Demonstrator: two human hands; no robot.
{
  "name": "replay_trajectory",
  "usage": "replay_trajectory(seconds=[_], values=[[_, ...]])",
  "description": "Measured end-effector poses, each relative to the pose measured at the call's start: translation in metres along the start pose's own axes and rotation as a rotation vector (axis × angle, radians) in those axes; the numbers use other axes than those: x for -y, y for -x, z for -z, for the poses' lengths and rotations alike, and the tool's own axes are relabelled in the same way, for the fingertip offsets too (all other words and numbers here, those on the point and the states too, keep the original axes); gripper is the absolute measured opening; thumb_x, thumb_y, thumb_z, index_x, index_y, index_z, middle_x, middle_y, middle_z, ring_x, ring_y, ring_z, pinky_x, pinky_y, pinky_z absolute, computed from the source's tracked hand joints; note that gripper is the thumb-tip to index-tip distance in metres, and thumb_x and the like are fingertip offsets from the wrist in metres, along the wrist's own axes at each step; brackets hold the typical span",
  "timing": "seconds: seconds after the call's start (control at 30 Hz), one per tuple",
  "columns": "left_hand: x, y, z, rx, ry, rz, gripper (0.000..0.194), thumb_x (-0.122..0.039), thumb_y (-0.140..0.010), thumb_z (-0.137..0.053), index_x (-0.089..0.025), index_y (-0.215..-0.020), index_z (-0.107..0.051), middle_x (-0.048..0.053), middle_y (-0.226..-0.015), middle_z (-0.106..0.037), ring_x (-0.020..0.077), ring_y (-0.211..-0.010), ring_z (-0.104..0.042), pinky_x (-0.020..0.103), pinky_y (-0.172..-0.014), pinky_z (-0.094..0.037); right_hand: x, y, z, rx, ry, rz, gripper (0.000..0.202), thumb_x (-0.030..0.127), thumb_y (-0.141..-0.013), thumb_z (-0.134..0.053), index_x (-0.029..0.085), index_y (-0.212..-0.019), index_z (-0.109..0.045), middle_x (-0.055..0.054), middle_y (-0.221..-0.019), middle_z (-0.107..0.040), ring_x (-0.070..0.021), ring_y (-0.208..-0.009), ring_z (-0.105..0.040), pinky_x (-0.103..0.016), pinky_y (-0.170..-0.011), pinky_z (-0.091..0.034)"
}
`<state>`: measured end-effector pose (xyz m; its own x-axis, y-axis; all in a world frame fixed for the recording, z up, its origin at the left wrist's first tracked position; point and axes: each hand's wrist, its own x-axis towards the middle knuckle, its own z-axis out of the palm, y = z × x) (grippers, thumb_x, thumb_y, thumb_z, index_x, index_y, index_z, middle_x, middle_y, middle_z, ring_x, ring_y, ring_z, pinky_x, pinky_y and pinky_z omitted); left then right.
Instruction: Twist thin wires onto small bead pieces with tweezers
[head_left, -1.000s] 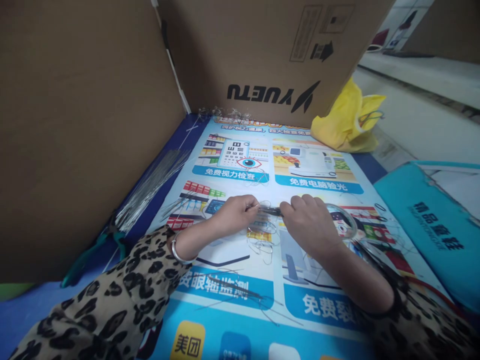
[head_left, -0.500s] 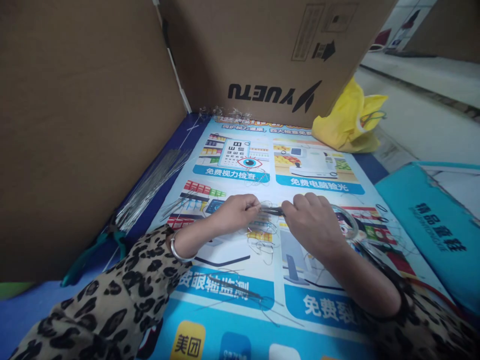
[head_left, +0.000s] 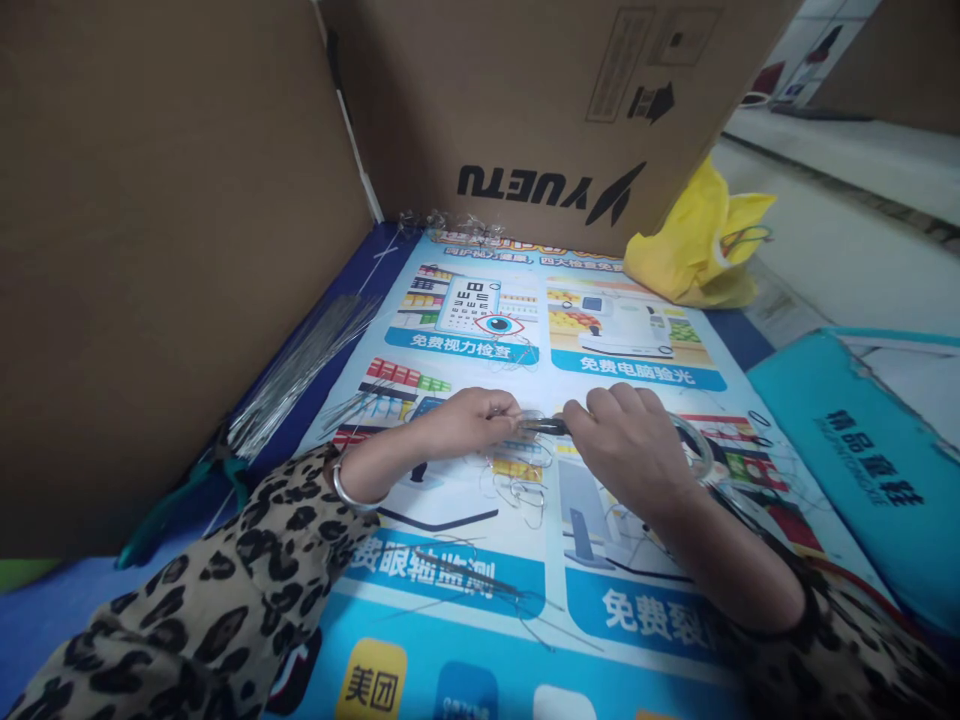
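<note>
My left hand (head_left: 472, 420) is closed in a pinch on a thin wire, most of it hidden by the fingers. My right hand (head_left: 626, 440) wraps round pliers, their handles covered by my palm. The dark jaws (head_left: 545, 426) point left and meet the wire just at my left fingertips. Below the hands, bent wire pieces (head_left: 525, 492) lie on the printed poster (head_left: 480, 640). Several straight wires (head_left: 487, 588) are nearer to me. A pale ring-shaped coil (head_left: 703, 450) shows behind my right wrist.
A bundle of straight wires (head_left: 300, 375) lies on the left, beside teal-handled pliers (head_left: 180, 505). Tall cardboard panels (head_left: 480, 110) wall the left and back, with tangled wire pieces (head_left: 454, 224) at their foot. A yellow bag (head_left: 679, 255) and a teal box (head_left: 847, 430) stand on the right.
The pliers' jaws tilt slightly differently and sit a touch lower at my left fingertips. Both hands keep their hold, and the view has shifted very slightly.
</note>
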<state>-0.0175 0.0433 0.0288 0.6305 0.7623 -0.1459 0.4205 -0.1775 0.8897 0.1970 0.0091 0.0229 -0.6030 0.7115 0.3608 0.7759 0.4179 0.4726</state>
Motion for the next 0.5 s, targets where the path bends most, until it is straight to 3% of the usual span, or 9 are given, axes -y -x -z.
replay_trajectory(seconds=[0.5], values=[[-0.0015, 0.0007, 0.0019, 0.025, 0.002, -0.014, 0.012, -0.024, -0.076, -0.044, -0.017, -0.070, -0.051, -0.005, -0.055, -0.045, 0.0075, -0.052, -0.040, 0.021, -0.052, -0.031, 0.0020, 0.0006, -0.0014, 0.002, 0.009, 0.001, 0.012, 0.015, -0.082, -0.049, 0.020, -0.073, -0.055, -0.005, -0.065, -0.048, -0.0203, -0.069, -0.035, -0.034, -0.063, -0.018]])
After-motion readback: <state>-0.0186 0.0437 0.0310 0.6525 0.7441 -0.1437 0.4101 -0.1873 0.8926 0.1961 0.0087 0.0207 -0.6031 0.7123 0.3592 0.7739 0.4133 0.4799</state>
